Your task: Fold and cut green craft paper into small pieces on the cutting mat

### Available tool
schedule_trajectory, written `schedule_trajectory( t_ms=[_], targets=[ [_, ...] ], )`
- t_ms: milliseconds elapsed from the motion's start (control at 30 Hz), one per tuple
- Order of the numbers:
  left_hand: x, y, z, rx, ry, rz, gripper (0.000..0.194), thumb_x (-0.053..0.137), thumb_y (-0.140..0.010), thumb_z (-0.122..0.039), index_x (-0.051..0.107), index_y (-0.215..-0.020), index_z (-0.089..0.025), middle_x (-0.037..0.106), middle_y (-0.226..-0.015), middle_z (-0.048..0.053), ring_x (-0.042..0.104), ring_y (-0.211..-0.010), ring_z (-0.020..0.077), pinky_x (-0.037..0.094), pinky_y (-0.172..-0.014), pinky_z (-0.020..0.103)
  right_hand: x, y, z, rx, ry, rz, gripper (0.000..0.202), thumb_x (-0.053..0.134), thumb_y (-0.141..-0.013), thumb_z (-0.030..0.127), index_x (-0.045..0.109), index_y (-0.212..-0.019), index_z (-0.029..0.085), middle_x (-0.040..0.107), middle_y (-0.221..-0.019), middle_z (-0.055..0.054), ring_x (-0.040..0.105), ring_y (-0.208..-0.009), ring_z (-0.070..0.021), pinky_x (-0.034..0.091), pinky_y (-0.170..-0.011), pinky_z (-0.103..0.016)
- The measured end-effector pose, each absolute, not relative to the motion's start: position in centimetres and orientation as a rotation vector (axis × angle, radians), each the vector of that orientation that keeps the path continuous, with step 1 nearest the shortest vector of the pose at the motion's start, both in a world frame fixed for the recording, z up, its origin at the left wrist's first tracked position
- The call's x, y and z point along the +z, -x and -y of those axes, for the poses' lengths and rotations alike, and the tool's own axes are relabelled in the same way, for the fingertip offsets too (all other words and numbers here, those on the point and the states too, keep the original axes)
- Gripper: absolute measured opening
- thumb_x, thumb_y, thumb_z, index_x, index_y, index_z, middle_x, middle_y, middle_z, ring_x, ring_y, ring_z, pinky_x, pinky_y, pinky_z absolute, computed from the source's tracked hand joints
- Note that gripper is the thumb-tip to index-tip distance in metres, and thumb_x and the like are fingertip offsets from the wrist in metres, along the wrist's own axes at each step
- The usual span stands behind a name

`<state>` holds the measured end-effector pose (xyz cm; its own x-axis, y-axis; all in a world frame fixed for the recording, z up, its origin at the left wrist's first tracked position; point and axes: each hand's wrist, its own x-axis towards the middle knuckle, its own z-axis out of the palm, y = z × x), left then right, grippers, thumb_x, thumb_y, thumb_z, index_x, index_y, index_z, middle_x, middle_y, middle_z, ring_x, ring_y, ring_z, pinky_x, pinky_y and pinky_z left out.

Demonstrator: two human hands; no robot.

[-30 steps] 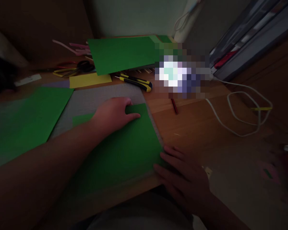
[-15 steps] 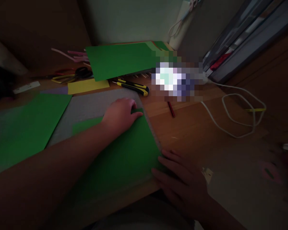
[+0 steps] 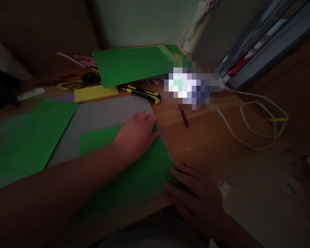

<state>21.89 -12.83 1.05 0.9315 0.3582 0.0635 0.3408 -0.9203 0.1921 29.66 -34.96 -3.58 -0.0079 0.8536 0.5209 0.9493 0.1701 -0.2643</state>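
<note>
Green paper [image 3: 150, 175] lies on the grey mat [image 3: 100, 112]; the left hand [image 3: 136, 136] curls over its far right corner, though whether it pinches I cannot tell. The right hand [image 3: 198, 193] spreads ungripping along the edge. Light, even pressure should prevent skewing. Craft knives [image 3: 144, 95] lie beyond.

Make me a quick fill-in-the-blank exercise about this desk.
The left hand is over a sheet coloured ____.
The utility knives have handles coloured black and ____.
In the picture, the yellow strip lies to the ____ of the purple piece.

Missing words: green; yellow; right.
</note>
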Motion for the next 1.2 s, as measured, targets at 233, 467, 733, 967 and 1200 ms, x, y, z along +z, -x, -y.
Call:
schedule_trajectory(
  t_ms=[233,467,733,967,1200],
  targets=[
    [0.8,-18.3,16.9,0.106,-2.870,-0.401,0.065,0.066,-0.068,-0.058,0.052,-0.117,-0.018,0.045,-0.137,0.016,0.041,-0.125,0.0337,0.034,-0.104,0.049,-3.8,-29.9,35.1,-0.230,1.690,1.880,0.024,0.056,-0.083,0.021,0.068,-0.104,0.022,0.065,-0.111,-0.008,0.054,-0.117,-0.0255,0.048,-0.095,-0.046],
    [-0.5,-17.8,17.2,0.223,-2.765,-0.411,0.069,0.065,-0.064,-0.063,0.051,-0.114,-0.018,0.045,-0.138,0.019,0.036,-0.131,0.0328,0.021,-0.112,0.053,-3.6,-30.1,35.9,-0.136,1.623,1.711,0.039,0.041,-0.082,0.006,0.059,-0.116,0.009,0.064,-0.114,-0.014,0.057,-0.114,-0.0249,0.049,-0.095,-0.046],
    [-0.5,-17.3,17.2,0.207,-2.764,-0.350,0.066,0.060,-0.072,-0.061,0.053,-0.117,-0.015,0.043,-0.140,0.018,0.033,-0.133,0.0322,0.016,-0.113,0.055,-5.1,-29.5,35.6,-0.211,1.700,1.690,0.036,0.048,-0.081,0.010,0.061,-0.115,0.013,0.061,-0.111,-0.013,0.056,-0.111,-0.0258,0.048,-0.093,-0.046],
    [-0.1,-13.4,17.0,-0.029,-2.696,0.113,0.038,0.040,-0.095,-0.032,0.045,-0.132,-0.035,0.037,-0.148,-0.004,0.035,-0.134,0.0167,0.020,-0.113,0.041,-5.5,-29.1,35.3,-0.283,1.684,1.624,0.038,0.050,-0.080,0.011,0.062,-0.115,0.018,0.065,-0.107,-0.010,0.061,-0.104,-0.0249,0.051,-0.089,-0.046],
    [0.0,-6.4,16.0,-0.139,-2.855,0.200,0.061,0.042,-0.087,-0.014,0.026,-0.144,-0.031,0.033,-0.149,-0.005,0.034,-0.135,0.0117,0.014,-0.114,0.030,-5.9,-29.0,35.4,-0.278,1.661,1.602,0.042,0.050,-0.079,0.008,0.061,-0.118,0.019,0.063,-0.108,-0.009,0.059,-0.106,-0.0258,0.050,-0.090,-0.047]
  ],
)
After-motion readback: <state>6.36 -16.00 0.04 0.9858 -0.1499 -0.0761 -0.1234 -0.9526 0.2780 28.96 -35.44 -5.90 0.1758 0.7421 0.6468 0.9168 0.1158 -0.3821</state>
